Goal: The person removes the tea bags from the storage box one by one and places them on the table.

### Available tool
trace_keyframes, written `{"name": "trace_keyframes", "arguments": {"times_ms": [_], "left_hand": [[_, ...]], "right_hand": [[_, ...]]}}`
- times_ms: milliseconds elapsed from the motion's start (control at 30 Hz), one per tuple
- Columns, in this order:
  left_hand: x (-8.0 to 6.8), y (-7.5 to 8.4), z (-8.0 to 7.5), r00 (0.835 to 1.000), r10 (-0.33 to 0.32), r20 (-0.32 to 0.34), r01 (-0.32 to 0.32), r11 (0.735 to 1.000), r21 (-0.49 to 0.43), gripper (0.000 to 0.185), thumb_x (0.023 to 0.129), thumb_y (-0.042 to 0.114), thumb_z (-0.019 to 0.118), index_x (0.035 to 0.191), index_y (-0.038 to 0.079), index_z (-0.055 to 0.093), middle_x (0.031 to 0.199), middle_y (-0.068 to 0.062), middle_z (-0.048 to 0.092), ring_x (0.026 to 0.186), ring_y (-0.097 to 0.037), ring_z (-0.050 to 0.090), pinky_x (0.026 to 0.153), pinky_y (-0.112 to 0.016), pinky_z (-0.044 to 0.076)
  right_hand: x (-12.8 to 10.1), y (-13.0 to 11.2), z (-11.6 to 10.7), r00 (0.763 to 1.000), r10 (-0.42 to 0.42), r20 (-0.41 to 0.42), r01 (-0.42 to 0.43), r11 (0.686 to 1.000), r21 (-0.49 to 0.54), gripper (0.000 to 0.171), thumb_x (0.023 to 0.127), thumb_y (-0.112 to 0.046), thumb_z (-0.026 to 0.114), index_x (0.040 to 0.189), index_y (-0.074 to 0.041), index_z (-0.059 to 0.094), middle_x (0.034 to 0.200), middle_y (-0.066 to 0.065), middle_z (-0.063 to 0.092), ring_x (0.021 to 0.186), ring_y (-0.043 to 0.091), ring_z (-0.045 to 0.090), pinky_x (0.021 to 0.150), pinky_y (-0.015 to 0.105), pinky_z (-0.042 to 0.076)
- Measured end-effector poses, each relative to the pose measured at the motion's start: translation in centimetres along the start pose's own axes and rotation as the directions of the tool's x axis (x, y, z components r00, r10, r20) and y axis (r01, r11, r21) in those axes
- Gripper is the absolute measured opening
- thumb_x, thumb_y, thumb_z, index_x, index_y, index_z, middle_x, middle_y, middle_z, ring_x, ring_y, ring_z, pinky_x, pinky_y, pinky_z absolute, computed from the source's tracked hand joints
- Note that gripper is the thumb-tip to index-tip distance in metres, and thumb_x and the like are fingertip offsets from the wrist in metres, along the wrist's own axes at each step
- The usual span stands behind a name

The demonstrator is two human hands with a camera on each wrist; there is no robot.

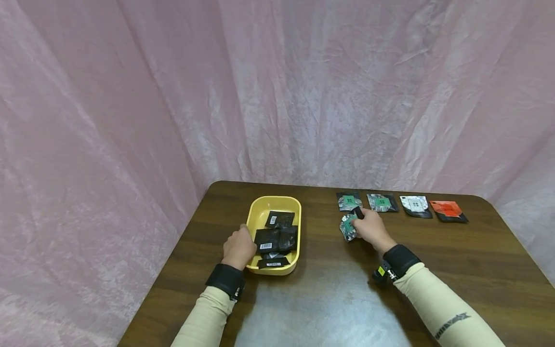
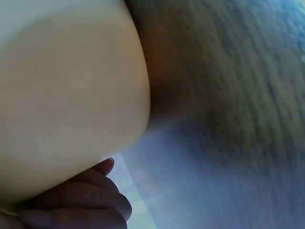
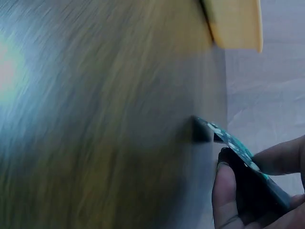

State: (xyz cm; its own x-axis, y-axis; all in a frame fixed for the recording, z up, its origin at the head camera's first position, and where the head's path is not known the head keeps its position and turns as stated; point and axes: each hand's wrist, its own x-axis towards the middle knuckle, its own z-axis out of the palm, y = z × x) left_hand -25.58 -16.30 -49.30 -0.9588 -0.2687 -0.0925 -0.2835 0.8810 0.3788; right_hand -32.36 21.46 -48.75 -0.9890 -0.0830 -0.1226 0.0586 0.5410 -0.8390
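My left hand (image 1: 240, 248) grips the left wall of a yellow plastic basket (image 1: 297, 208), its fingers (image 2: 90, 200) curled in the left wrist view. Several black packets (image 1: 276, 238) with white barcode labels lie in the basket. On the right, my right hand (image 1: 372, 229) pinches a small green, white and black patterned packet (image 1: 348, 227) between thumb and fingers, just over the table. A black piece (image 3: 252, 191) also shows in that grip in the right wrist view; whether it is a second packet or the same one's back, I cannot tell.
Along the table's back edge lie two green-labelled packets (image 1: 349, 201) (image 1: 382, 203), a white packet (image 1: 416, 206) and an orange packet (image 1: 448, 211) in a row. The dark wooden table (image 1: 321, 270) meets a pink curtain (image 1: 303, 96) behind it.
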Motion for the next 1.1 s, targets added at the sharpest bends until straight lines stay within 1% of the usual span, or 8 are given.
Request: {"name": "trace_keyframes", "arguments": {"times_ms": [100, 200, 367, 500, 600, 700, 867, 1100], "left_hand": [[0.0, 0.2, -0.3, 1.000, -0.015, 0.027, 0.015, 1.000, -0.004, 0.038, 0.092, 0.014, 0.074, 0.123, -0.003, 0.059, 0.104, -0.022, 0.072, 0.090, -0.035, 0.071, 0.078, -0.052, 0.057], [0.0, 0.1, -0.2, 1.000, -0.010, 0.027, 0.010, 1.000, 0.001, 0.039, 0.092, 0.014, 0.074, 0.123, -0.003, 0.059, 0.103, -0.022, 0.073, 0.089, -0.035, 0.071, 0.076, -0.052, 0.057], [0.0, 0.1, -0.2, 1.000, -0.010, 0.022, 0.011, 1.000, -0.005, 0.039, 0.091, 0.014, 0.074, 0.123, -0.003, 0.059, 0.103, -0.021, 0.072, 0.088, -0.034, 0.070, 0.076, -0.051, 0.056], [-0.2, 0.2, -0.3, 0.999, -0.026, 0.037, 0.027, 0.999, -0.017, 0.039, 0.091, 0.014, 0.074, 0.123, -0.002, 0.058, 0.104, -0.021, 0.072, 0.089, -0.033, 0.069, 0.077, -0.051, 0.056], [-0.1, 0.2, -0.3, 0.999, -0.035, 0.042, 0.036, 0.999, -0.022, 0.038, 0.092, 0.013, 0.074, 0.123, -0.002, 0.058, 0.104, -0.020, 0.072, 0.089, -0.033, 0.069, 0.078, -0.051, 0.056], [-0.2, 0.2, -0.3, 0.999, -0.034, 0.035, 0.035, 0.999, -0.024, 0.038, 0.092, 0.013, 0.074, 0.122, -0.002, 0.058, 0.103, -0.020, 0.072, 0.089, -0.033, 0.070, 0.078, -0.052, 0.057], [-0.4, 0.3, -0.3, 0.999, -0.029, 0.034, 0.030, 0.999, -0.018, 0.037, 0.091, 0.013, 0.074, 0.121, -0.001, 0.059, 0.103, -0.020, 0.072, 0.088, -0.033, 0.070, 0.076, -0.050, 0.056], [-0.3, 0.2, -0.4, 1.000, -0.005, 0.011, 0.005, 1.000, -0.007, 0.038, 0.091, 0.013, 0.073, 0.123, -0.002, 0.059, 0.104, -0.022, 0.073, 0.092, -0.036, 0.072, 0.078, -0.053, 0.056]], "right_hand": [[0.3, 0.4, -0.5, 0.999, 0.020, 0.044, -0.019, 0.999, -0.037, 0.057, 0.097, -0.009, 0.058, 0.148, 0.015, 0.048, 0.094, 0.014, 0.066, 0.069, 0.015, 0.061, 0.063, 0.030, 0.057], [1.0, 0.7, -1.0, 0.992, 0.015, 0.121, -0.002, 0.994, -0.114, 0.050, 0.097, -0.009, 0.063, 0.141, 0.015, 0.055, 0.082, 0.006, 0.062, 0.063, 0.011, 0.056, 0.059, 0.027, 0.053], [1.9, 0.8, -1.9, 0.974, -0.062, 0.216, 0.118, 0.959, -0.259, 0.040, 0.097, -0.012, 0.070, 0.127, 0.013, 0.064, 0.084, 0.008, 0.062, 0.063, 0.015, 0.051, 0.060, 0.029, 0.044], [2.4, 0.7, -2.1, 0.974, -0.085, 0.208, 0.160, 0.912, -0.378, 0.040, 0.095, -0.018, 0.074, 0.122, 0.010, 0.066, 0.093, 0.015, 0.065, 0.075, 0.023, 0.057, 0.068, 0.034, 0.046], [2.7, 0.7, -2.0, 0.977, -0.090, 0.191, 0.169, 0.875, -0.454, 0.042, 0.094, -0.024, 0.077, 0.121, 0.007, 0.065, 0.109, 0.023, 0.071, 0.091, 0.033, 0.066, 0.080, 0.043, 0.053], [2.7, 0.6, -2.0, 0.979, -0.098, 0.177, 0.176, 0.842, -0.510, 0.049, 0.094, -0.030, 0.078, 0.124, 0.007, 0.064, 0.125, 0.029, 0.072, 0.108, 0.042, 0.070, 0.093, 0.054, 0.055], [2.4, 0.7, -1.9, 0.982, -0.105, 0.155, 0.174, 0.815, -0.552, 0.055, 0.094, -0.035, 0.080, 0.124, 0.009, 0.066, 0.126, 0.031, 0.071, 0.114, 0.048, 0.069, 0.096, 0.059, 0.055], [2.3, 0.7, -2.1, 0.982, -0.118, 0.146, 0.183, 0.773, -0.608, 0.056, 0.095, -0.040, 0.078, 0.127, 0.004, 0.068, 0.127, 0.027, 0.069, 0.119, 0.046, 0.063, 0.098, 0.057, 0.054]]}}
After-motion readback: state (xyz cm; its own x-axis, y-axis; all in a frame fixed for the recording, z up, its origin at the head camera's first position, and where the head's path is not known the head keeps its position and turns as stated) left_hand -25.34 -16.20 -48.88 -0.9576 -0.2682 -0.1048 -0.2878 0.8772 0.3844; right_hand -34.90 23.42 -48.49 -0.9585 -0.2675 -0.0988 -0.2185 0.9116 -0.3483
